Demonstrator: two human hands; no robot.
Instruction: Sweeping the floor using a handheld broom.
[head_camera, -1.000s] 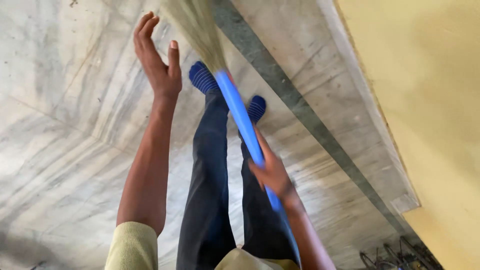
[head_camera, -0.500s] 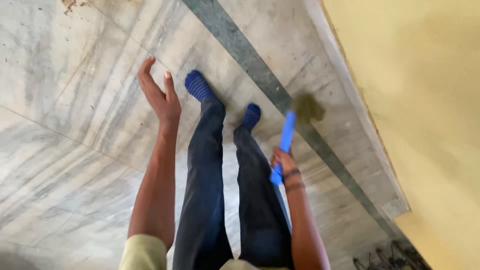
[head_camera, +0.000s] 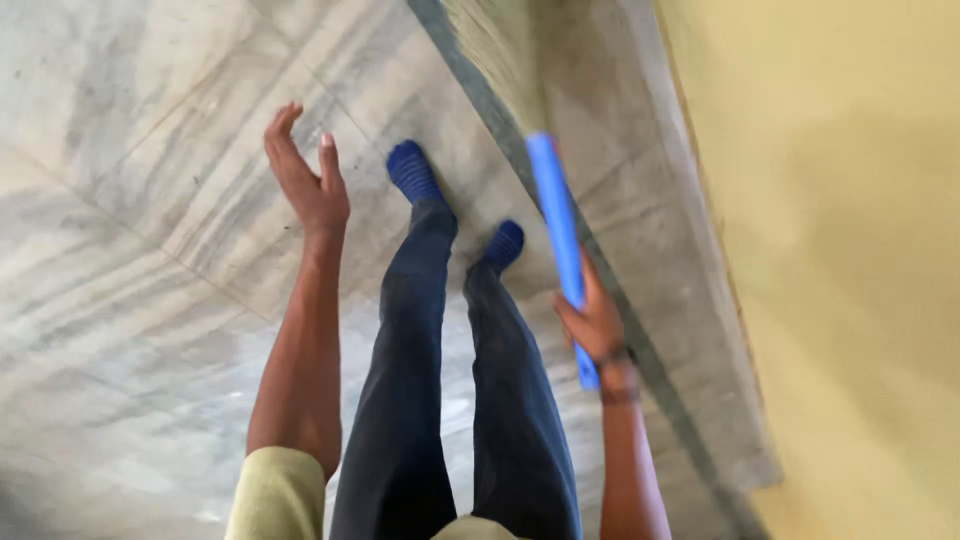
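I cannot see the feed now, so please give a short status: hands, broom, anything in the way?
Right hand closed on blue broom handle. Left hand open, empty. Bristles blurred beside the yellow wall.

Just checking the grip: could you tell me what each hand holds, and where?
Right hand grips the broom low on its blue handle; left hand is open, holding nothing.

The left hand (head_camera: 305, 175) is held out ahead, away from the body, fingers loosely spread and slightly curled, palm turned to the right, gripping nothing. Its forearm runs straight back to a pale sleeve at the elbow. The right hand (head_camera: 595, 325) sits nearer, at the right, fingers wrapped shut around a blue handle (head_camera: 560, 235), with a dark band at the wrist.
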